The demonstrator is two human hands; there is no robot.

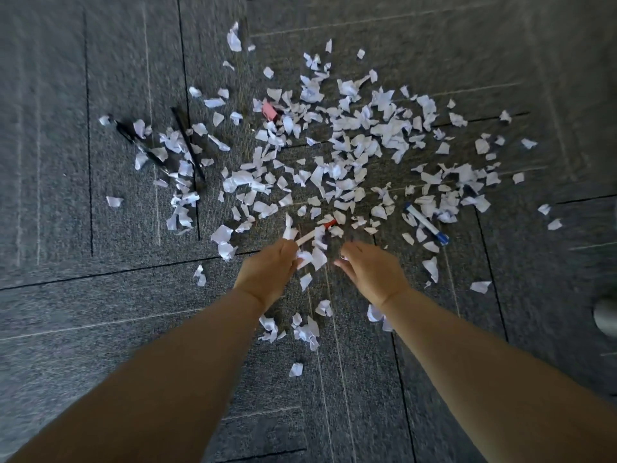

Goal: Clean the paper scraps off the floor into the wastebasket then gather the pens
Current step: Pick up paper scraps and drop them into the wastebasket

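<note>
Several white paper scraps [347,152] lie scattered over the grey carpet in a wide patch ahead of me. My left hand [267,272] reaches into the near edge of the patch, its fingers closed around a few scraps. My right hand [370,269] hovers beside it, fingers curled and apart, holding nothing that I can see. A red-capped white marker [317,232] lies just beyond my left fingers. A blue-capped white marker [427,224] lies to the right. Two black pens [188,145] [140,143] lie at the left, partly under scraps. The wastebasket is out of view.
A pink eraser-like block [269,111] sits among the scraps at the back. A grey rounded object [606,317] shows at the right edge. Grey carpet tiles [100,329] cover the whole floor.
</note>
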